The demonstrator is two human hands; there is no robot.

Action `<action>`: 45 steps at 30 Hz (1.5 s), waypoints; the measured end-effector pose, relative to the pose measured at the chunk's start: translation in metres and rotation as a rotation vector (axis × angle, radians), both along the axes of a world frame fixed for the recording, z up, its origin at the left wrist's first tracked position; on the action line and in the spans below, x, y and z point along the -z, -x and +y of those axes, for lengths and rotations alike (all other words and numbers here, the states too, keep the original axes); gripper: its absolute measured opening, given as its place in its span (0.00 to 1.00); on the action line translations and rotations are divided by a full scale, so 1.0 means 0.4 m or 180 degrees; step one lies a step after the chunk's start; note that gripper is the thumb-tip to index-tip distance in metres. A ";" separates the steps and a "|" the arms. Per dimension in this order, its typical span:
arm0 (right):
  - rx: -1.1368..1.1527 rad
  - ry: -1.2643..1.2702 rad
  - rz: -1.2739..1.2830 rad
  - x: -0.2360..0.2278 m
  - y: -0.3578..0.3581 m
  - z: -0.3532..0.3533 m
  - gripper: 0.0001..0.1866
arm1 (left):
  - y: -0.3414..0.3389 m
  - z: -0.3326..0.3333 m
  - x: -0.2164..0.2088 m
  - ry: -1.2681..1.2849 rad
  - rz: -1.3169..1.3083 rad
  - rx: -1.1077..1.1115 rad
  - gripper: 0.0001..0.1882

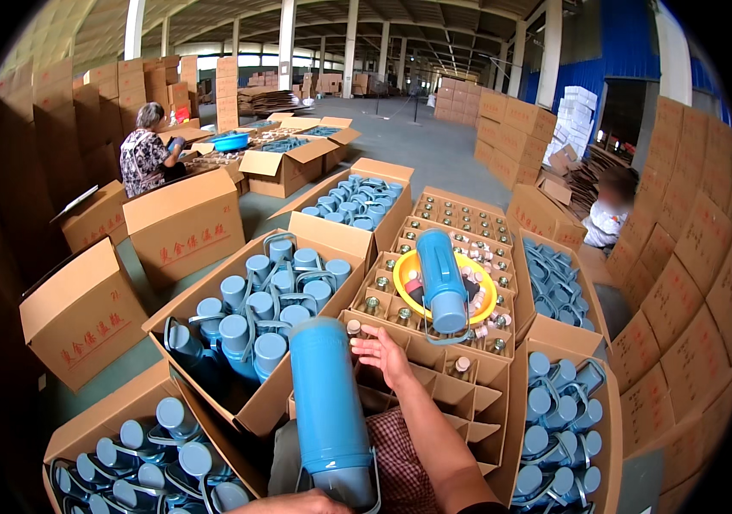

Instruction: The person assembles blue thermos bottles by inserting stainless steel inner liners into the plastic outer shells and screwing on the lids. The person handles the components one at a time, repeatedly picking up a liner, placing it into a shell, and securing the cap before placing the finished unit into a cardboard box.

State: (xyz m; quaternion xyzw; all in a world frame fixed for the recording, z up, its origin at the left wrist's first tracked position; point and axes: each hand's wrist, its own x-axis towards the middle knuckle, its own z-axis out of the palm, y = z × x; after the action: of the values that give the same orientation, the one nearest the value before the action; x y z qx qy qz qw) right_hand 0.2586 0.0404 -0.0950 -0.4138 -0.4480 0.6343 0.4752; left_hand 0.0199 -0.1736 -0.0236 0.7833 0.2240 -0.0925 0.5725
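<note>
A blue thermos flask (pixel 330 398) stands tilted in front of me, its capped end and wire handle downward. My left hand (pixel 297 504) is closed around that lower end, partly cut off by the picture's edge. Beside the flask's upper end, my right hand (pixel 387 358) is open, fingers stretched toward it and nothing gripped in them. Close to the right fingertips shows a glass liner's stoppered neck (pixel 354 329). Farther ahead, a second blue thermos (pixel 439 265) lies across a yellow basin (pixel 490 295), which holds small pinkish and dark pieces.
A divided carton (pixel 477 428) with several glass liners lies under the basin. Open cartons of blue flasks stand left (pixel 254 420) and right (pixel 610 428). Closed cartons (pixel 182 227) are at left. One person (pixel 147 154) sits far left, another (pixel 607 218) at right beside stacked boxes (pixel 691 291).
</note>
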 end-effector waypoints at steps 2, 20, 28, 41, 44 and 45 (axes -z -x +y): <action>0.0284 -0.0423 -0.0442 -0.019 0.016 0.010 0.26 | 0.004 -0.005 -0.007 0.0077 0.0146 0.0105 0.24; -0.0399 -0.2895 -0.3301 -0.293 0.172 -0.080 0.24 | 0.098 0.122 0.049 -0.0599 -0.1322 -0.2617 0.11; -0.1034 -0.2709 -0.1559 -0.326 0.147 -0.119 0.13 | 0.136 0.477 0.095 -0.0403 -0.3298 -0.4072 0.25; -0.0649 -0.3298 -0.0659 -0.333 0.079 -0.055 0.50 | 0.051 0.518 -0.015 -0.0904 -0.3295 -0.3264 0.52; -0.0785 -0.3725 -0.1038 -0.272 0.072 0.012 0.49 | -0.016 0.440 -0.042 0.0052 -0.3644 -0.3126 0.54; -0.0357 -0.3155 -0.1002 -0.211 0.064 0.022 0.46 | 0.005 0.469 -0.055 -0.0812 -0.3298 -0.2563 0.52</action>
State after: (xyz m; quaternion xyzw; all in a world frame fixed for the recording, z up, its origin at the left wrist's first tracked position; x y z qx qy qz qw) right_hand 0.2328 0.0491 -0.0106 -0.2050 -0.7818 0.3007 0.5063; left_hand 0.0180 0.0141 -0.0017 0.6432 0.2042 0.5438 0.4989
